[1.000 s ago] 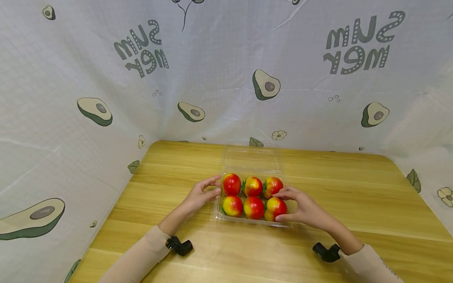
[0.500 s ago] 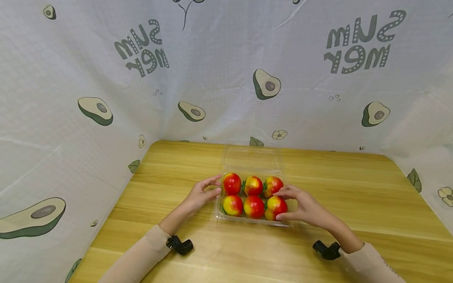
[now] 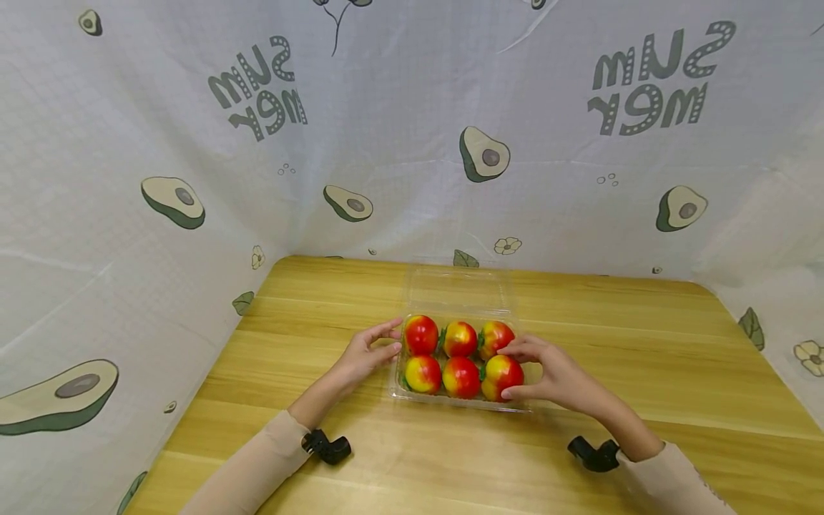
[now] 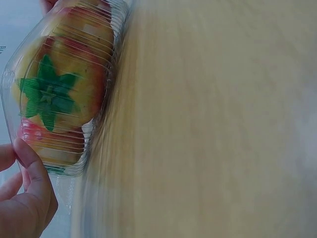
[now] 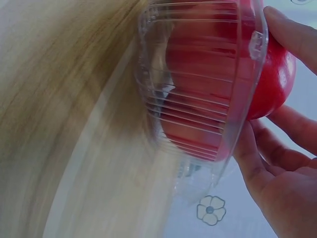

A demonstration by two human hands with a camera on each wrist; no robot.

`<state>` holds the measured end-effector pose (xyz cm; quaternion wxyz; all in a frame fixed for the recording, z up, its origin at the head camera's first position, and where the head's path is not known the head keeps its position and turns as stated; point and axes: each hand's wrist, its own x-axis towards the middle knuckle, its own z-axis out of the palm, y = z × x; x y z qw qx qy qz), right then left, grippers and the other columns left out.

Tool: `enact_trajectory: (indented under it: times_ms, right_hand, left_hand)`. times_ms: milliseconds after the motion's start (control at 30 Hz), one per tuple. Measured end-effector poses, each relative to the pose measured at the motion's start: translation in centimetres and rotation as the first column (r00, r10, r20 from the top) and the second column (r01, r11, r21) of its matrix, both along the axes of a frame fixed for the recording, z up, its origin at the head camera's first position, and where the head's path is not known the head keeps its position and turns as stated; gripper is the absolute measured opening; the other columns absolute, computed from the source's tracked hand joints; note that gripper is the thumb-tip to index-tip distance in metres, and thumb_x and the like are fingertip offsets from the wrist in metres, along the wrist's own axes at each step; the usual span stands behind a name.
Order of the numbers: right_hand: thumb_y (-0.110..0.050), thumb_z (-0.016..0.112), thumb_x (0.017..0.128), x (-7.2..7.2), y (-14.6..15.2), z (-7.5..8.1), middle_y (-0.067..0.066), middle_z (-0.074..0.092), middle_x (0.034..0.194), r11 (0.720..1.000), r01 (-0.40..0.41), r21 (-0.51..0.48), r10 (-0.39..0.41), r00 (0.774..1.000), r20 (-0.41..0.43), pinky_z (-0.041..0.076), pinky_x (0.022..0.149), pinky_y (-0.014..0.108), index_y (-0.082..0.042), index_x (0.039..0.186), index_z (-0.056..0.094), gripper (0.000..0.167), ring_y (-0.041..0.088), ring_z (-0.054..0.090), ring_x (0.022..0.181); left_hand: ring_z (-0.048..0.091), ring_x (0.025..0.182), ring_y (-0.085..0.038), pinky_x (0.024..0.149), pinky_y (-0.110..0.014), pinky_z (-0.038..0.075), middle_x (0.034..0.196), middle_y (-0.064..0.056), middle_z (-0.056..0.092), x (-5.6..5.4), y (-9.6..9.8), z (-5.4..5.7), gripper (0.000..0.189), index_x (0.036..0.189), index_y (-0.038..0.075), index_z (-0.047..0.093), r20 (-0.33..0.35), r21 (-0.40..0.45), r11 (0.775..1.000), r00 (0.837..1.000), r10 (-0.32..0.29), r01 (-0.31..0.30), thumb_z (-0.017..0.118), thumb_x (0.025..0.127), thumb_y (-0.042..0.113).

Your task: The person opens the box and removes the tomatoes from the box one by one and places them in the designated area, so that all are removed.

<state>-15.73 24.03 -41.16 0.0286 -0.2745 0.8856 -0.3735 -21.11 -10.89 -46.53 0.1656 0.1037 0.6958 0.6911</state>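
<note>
An open, clear plastic clamshell box (image 3: 412, 395) holds two rows of red-and-yellow tomatoes; one tomato (image 4: 59, 84) shows a green star-shaped calyx through the ribbed wall. My left hand (image 3: 363, 355) pinches the box's left rim between thumb and fingers, also visible in the left wrist view. At the right end, the thumb and fingers of my right hand (image 3: 553, 375) grip the front-right tomato (image 3: 502, 377). In the right wrist view that tomato (image 5: 278, 79) bulges above the rim, its lower part seen through the wall.
The box's clear lid (image 3: 458, 290) is folded back on the wooden table (image 3: 618, 343). A white curtain (image 3: 399, 86) printed with avocados encloses the table's back and sides. Both wrists wear black camera mounts (image 3: 328, 447).
The front-right tomato has risen slightly within my right hand's grip, and the hand has shifted up a little with it. My left hand and the box stay in place.
</note>
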Motion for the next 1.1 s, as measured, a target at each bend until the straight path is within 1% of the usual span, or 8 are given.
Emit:
enact_trajectory:
  times_ms: [200,333,433,533,633,767,900,1100]
  right_hand:
    - [-0.026,0.089,0.075,0.1,0.1,0.2,0.012,0.064,0.116,1.0,0.004,-0.031,-0.004,1.0,-0.017,0.055,0.087,0.051,0.0,0.12,0.067,0.056,0.029,0.065,0.098]
    - [-0.026,0.089,0.075,0.2,0.2,0.3,0.012,0.066,0.116,0.999,0.017,-0.044,-0.018,1.0,-0.017,0.056,0.086,0.048,0.0,0.12,0.067,0.056,0.028,0.066,0.097]
    - [-0.022,0.089,0.075,0.3,0.4,0.4,0.015,0.066,0.117,0.997,0.034,-0.072,-0.034,0.999,0.001,0.056,0.086,0.046,0.001,0.12,0.067,0.055,0.028,0.065,0.097]
    - [-0.016,0.088,0.076,0.3,0.5,0.4,0.017,0.067,0.117,0.993,0.055,-0.104,-0.054,0.998,0.017,0.057,0.086,0.043,0.003,0.12,0.066,0.053,0.027,0.065,0.096]
    - [-0.013,0.088,0.077,0.3,0.7,0.5,0.017,0.067,0.116,0.989,0.076,-0.13,-0.074,0.997,0.022,0.058,0.085,0.037,0.004,0.12,0.066,0.051,0.026,0.066,0.095]
    - [-0.011,0.086,0.078,0.3,1.0,0.4,0.016,0.068,0.115,0.982,0.102,-0.162,-0.096,0.995,0.041,0.057,0.084,0.029,0.005,0.12,0.066,0.049,0.025,0.066,0.096]
    - [-0.009,0.085,0.08,0.3,1.3,0.3,0.018,0.067,0.116,0.971,0.123,-0.204,-0.11,0.991,0.075,0.056,0.084,0.023,0.006,0.122,0.064,0.049,0.023,0.065,0.098]
    - [-0.007,0.082,0.082,0.3,1.7,0.2,0.023,0.062,0.122,0.954,0.154,-0.259,-0.12,0.983,0.141,0.053,0.087,0.019,0.008,0.124,0.06,0.05,0.01,0.063,0.101]
  left_hand:
    - [0.061,0.08,-0.011,0.078,-0.02,0.056,0.128,-0.02,0.051,0.1,-0.1,0.0,0.053,0.149,0.006,0.047,-0.004,0.0,1.0,1.0,0.002,-0.002,0.063,0.098,0.005]
    - [0.061,0.082,-0.012,0.079,-0.021,0.056,0.128,-0.02,0.052,0.2,-0.1,0.1,0.053,0.149,0.005,0.046,-0.004,0.006,1.0,1.0,0.007,-0.007,0.063,0.098,0.004]
    - [0.06,0.082,-0.013,0.078,-0.02,0.056,0.127,-0.02,0.052,0.2,0.0,0.1,0.054,0.149,0.004,0.045,0.001,0.013,1.0,1.0,0.011,-0.011,0.063,0.098,0.003]
    - [0.059,0.081,-0.013,0.078,-0.02,0.056,0.126,-0.019,0.052,0.2,0.0,0.2,0.054,0.149,0.004,0.045,0.006,0.017,1.0,1.0,0.015,-0.016,0.063,0.098,0.002]
    - [0.059,0.08,-0.013,0.078,-0.019,0.056,0.126,-0.019,0.052,0.2,0.0,0.1,0.054,0.149,0.004,0.045,0.002,0.018,1.0,1.0,0.014,-0.014,0.062,0.098,0.002]
    - [0.06,0.08,-0.012,0.077,-0.019,0.056,0.127,-0.02,0.052,0.1,0.0,0.1,0.054,0.149,0.004,0.045,-0.002,0.019,1.0,1.0,0.008,-0.008,0.062,0.098,0.002]
    - [0.059,0.079,-0.011,0.077,-0.019,0.055,0.127,-0.02,0.052,0.1,0.0,0.1,0.054,0.149,0.004,0.045,0.0,0.018,1.0,1.0,0.004,-0.004,0.062,0.098,0.002]
    - [0.059,0.079,-0.011,0.077,-0.019,0.055,0.127,-0.019,0.052,0.1,0.0,0.1,0.054,0.149,0.005,0.046,0.006,0.02,1.0,1.0,0.007,-0.007,0.063,0.098,0.003]
